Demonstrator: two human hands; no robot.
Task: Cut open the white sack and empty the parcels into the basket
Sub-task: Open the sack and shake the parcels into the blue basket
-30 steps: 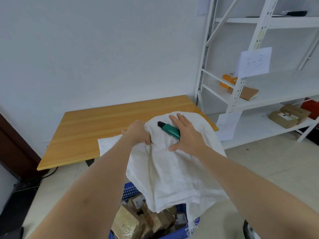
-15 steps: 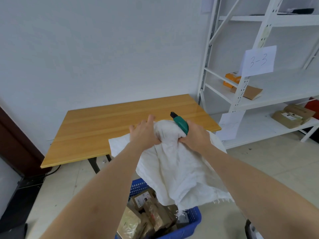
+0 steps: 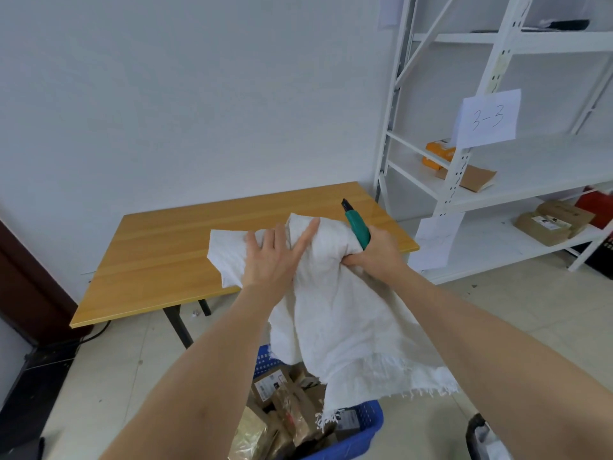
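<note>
Now sack (image 3: 335, 303) bunched mid-frame over basket (image 3: 365, 423), parcels (image 3: 285, 403) out; left hand (image 3: 275, 257) flat-fingered steadies cloth, right hand (image 3: 374, 250) grips sack plus knife (image 3: 356, 225), freeing both.

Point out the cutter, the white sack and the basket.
cutter (image 3: 357, 227), head view, green handle above the right hand.
white sack (image 3: 345, 313), head view, hanging cloth.
basket (image 3: 365, 423), head view, blue front rim.
</note>
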